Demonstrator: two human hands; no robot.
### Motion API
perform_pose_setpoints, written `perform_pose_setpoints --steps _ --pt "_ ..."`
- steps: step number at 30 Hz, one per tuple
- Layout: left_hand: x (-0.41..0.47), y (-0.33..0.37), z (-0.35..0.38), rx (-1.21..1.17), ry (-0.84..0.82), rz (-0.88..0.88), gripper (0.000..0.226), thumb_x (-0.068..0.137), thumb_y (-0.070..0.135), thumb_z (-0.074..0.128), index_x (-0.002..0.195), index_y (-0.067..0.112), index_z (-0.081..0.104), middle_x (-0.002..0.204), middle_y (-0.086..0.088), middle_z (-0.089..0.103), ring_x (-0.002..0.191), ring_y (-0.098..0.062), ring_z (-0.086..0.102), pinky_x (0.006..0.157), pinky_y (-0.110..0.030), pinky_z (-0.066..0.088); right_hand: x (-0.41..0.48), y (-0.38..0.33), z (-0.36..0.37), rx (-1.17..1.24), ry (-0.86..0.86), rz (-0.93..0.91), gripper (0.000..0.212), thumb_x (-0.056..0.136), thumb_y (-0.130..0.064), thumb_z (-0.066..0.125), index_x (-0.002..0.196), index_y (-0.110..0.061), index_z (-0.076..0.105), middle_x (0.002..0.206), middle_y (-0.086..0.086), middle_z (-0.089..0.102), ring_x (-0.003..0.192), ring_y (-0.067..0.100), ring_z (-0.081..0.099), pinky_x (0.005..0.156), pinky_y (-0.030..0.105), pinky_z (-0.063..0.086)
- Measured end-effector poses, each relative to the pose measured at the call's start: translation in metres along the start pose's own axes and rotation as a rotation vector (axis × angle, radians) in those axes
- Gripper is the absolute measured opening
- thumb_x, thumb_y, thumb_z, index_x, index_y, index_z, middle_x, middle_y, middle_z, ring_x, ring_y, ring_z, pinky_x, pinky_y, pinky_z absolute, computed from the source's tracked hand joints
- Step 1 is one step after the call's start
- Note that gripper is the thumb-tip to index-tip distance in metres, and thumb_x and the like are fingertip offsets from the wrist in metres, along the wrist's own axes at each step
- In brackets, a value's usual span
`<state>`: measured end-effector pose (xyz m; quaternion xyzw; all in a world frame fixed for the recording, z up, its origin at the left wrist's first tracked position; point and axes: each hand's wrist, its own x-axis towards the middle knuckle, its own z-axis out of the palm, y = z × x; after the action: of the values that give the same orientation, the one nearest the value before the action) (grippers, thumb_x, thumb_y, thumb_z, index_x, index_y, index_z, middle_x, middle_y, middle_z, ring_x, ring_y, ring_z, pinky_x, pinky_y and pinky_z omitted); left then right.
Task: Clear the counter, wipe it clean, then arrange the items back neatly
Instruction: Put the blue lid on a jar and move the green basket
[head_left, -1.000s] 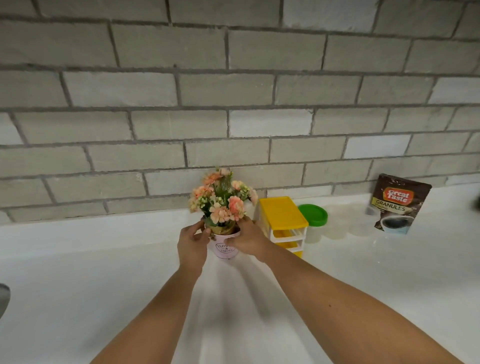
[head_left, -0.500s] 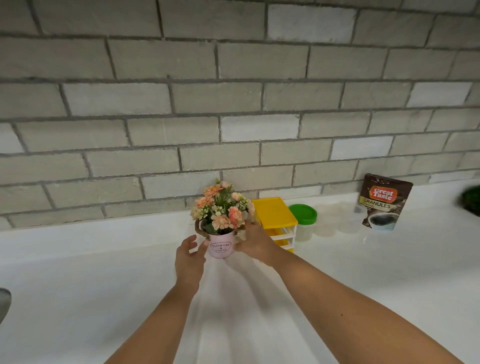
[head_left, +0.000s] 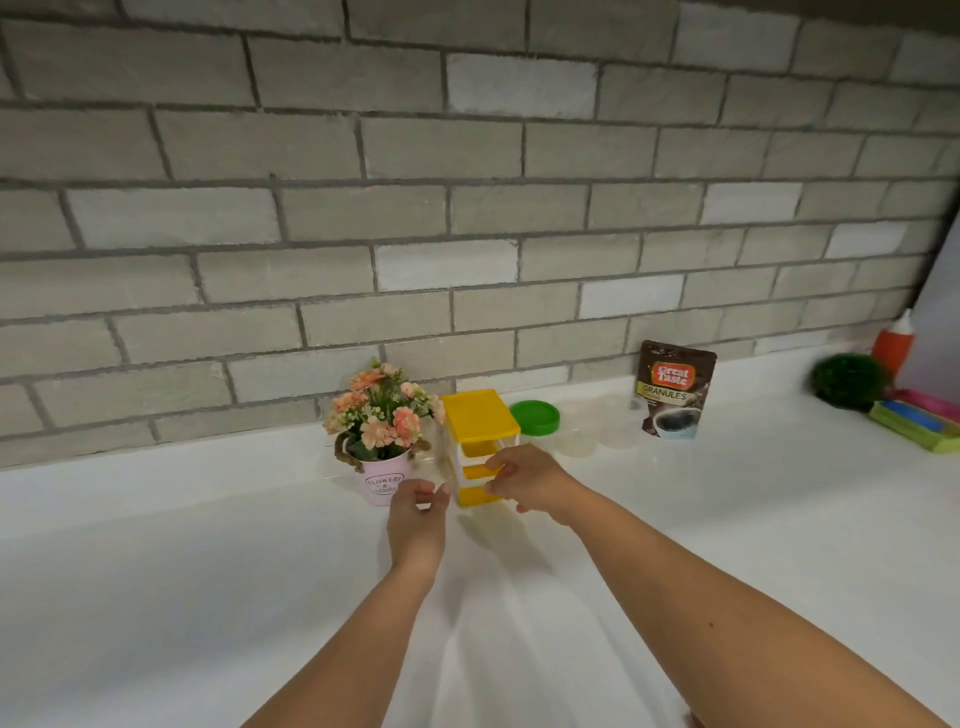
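Right hand (head_left: 527, 480) has its fingers curled on the yellow drawers (head_left: 480, 418), mid-frame. Left hand (head_left: 417, 514) is loose, holding nothing, just beside the pot (head_left: 379, 480).

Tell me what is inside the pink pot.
The pink pot holds a bunch of peach and pink flowers with green leaves. They fill its mouth, so whatever anchors the stems inside is hidden. The left hand covers the pot's lower right edge.

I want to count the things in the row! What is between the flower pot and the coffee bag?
In the head view, between flower pot and coffee bag stand a yellow drawer box, a green-lidded jar and clear tubs.
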<state>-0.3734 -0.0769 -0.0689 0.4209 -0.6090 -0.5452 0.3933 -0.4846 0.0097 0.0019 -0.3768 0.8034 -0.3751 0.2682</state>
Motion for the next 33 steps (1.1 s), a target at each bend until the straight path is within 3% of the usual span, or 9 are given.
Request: perform_pose_setpoints --steps 5,9,16,22,33 --pt "-0.037 0.025 0.052 -0.019 -0.064 0.060 0.018 0.089 0.023 0.059 0.073 0.021 0.050 0.076 0.000 0.057 0.076 -0.024 0.058 0.076 -0.042 0.051 -0.039 0.032 -0.052 0.013 0.064 0.013 0.035 0.085 -0.015 0.063 0.119 -0.008 0.058 0.092 0.006 0.056 0.081 0.020 0.053 0.055 0.022 0.043" --pt "-0.082 0.044 0.111 -0.065 -0.142 0.061 0.014 0.091 0.019 0.056 0.079 0.017 0.049 0.077 0.000 0.053 0.065 -0.019 0.055 0.059 -0.030 0.044 -0.075 0.068 -0.105 0.008 0.110 0.049 0.033 0.087 -0.015 0.062 0.119 -0.007 0.058 0.095 0.008 0.058 0.081 0.019 0.055 0.059 0.023 0.046" --pt "-0.177 0.069 0.223 -0.046 -0.311 0.085 0.010 0.092 0.023 0.054 0.095 0.013 0.052 0.086 0.002 0.054 0.073 -0.020 0.059 0.065 -0.030 0.048 -0.142 0.151 -0.203 -0.009 0.208 0.138 0.031 0.088 -0.017 0.062 0.118 -0.010 0.059 0.100 0.009 0.062 0.083 0.017 0.058 0.075 0.030 0.053" --pt "-0.250 0.079 0.308 -0.049 -0.421 0.086 0.011 0.093 0.024 0.052 0.097 0.013 0.053 0.089 0.002 0.054 0.074 -0.017 0.058 0.063 -0.026 0.046 -0.202 0.225 -0.280 0.005 0.266 0.179 0.030 0.087 -0.017 0.060 0.116 -0.009 0.059 0.091 0.008 0.060 0.078 0.017 0.055 0.057 0.022 0.045" --pt "-0.293 0.093 0.419 -0.005 -0.565 0.086 0.016 0.094 0.026 0.049 0.095 0.011 0.056 0.089 -0.001 0.055 0.074 -0.015 0.058 0.064 -0.025 0.047 -0.225 0.301 -0.374 -0.007 0.336 0.241 0.028 0.088 -0.018 0.058 0.115 -0.011 0.059 0.095 0.006 0.060 0.081 0.017 0.058 0.060 0.023 0.047"
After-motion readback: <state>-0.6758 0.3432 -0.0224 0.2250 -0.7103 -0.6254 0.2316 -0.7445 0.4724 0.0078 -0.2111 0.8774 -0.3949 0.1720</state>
